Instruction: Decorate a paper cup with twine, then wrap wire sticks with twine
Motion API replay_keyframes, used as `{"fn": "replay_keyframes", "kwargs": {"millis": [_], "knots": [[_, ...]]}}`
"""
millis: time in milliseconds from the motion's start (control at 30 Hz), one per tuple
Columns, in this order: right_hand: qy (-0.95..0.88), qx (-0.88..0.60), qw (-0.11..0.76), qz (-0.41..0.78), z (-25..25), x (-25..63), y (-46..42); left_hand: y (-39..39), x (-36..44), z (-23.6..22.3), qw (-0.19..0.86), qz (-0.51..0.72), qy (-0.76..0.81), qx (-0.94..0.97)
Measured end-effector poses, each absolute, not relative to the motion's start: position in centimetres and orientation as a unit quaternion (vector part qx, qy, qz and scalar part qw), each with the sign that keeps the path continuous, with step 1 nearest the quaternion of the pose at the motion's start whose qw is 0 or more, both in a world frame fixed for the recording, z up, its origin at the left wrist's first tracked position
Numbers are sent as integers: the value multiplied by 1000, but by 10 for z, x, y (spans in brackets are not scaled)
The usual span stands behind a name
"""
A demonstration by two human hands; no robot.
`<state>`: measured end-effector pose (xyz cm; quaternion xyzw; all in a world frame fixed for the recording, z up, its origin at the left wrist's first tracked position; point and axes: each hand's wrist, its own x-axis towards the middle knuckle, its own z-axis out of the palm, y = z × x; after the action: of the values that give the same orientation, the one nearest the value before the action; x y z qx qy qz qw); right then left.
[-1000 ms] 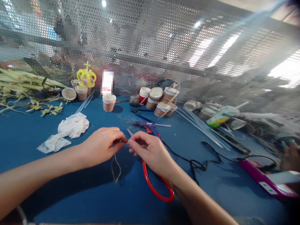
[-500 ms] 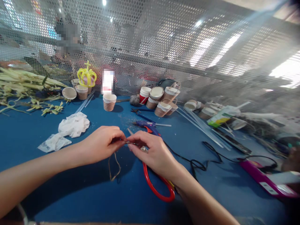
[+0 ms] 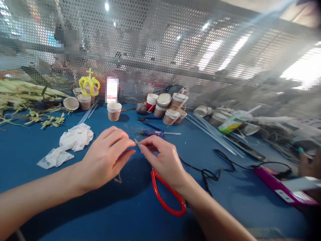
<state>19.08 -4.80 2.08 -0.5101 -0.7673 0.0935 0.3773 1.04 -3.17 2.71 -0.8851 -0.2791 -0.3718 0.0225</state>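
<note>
Pinched between the thumb and fingers of my right hand is a thin piece of brown twine, its short end poking out toward the left. My left hand is just beside that end, thumb and forefinger parted with a gap between them. Below the left hand hangs a loose bit of twine; where it is held is hidden. Red-handled scissors lie under my right wrist, their blades covered by the hand. Just beyond the hands, a blue glue gun rests on the blue table.
Crumpled white plastic lies left. Paper cups, pliers and a yellow crown stand or lie along the mesh screen. Clear glue sticks, a black cord and a purple power strip are right. Another person's hand shows far right.
My left thumb and forefinger have come apart and drawn back slightly from the twine. The right hand keeps its pinch and has turned a little. The view has shifted slightly.
</note>
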Motion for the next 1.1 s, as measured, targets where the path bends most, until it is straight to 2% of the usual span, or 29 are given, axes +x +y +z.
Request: {"fn": "replay_keyframes", "kwargs": {"millis": [167,333,433,533,767,867,967,1100], "knots": [[-731,-524,417,130,16,191,-47,-34,14,20,26,-309,-360,-880],[-713,-530,430,158,8,189,-47,-26,20,15,-171,-295,-379,-860],[-714,-527,435,153,5,188,-46,-25,22,10,-204,-318,-349,-857],[-730,-515,432,127,4,186,-46,-26,22,1,-147,-331,-313,-878],[-779,-479,401,57,10,183,-50,-29,22,5,84,-316,-272,-905],[-798,-465,382,46,11,183,-52,-27,20,13,101,-308,-268,-907],[-816,-449,360,46,11,185,-52,-23,19,21,51,-273,-273,-921],[-834,-437,332,67,14,186,-52,-16,14,32,-118,-211,-313,-918]]}}
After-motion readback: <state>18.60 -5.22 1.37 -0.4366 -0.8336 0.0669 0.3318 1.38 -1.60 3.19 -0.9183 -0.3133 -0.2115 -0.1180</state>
